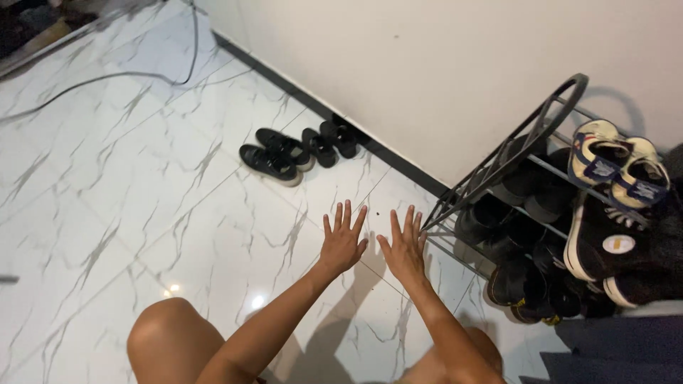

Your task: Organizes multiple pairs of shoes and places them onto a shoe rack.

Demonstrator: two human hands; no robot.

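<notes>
Just two spread, empty hands, left hand (342,242) and right hand (403,248), near four black shoes (297,149).

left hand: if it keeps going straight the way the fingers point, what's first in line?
Bare marble floor first, as far as the picture shows. The left hand is open, fingers pointing up-frame toward the wall; next would likely be the black baseboard. The black shoes lie to its left. Depth unclear.

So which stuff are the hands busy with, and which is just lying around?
By the hands: left hand, right hand, both empty with fingers spread; metal shoe rack nearest.
Lying about: black shoes, black sandals, cable.
</notes>
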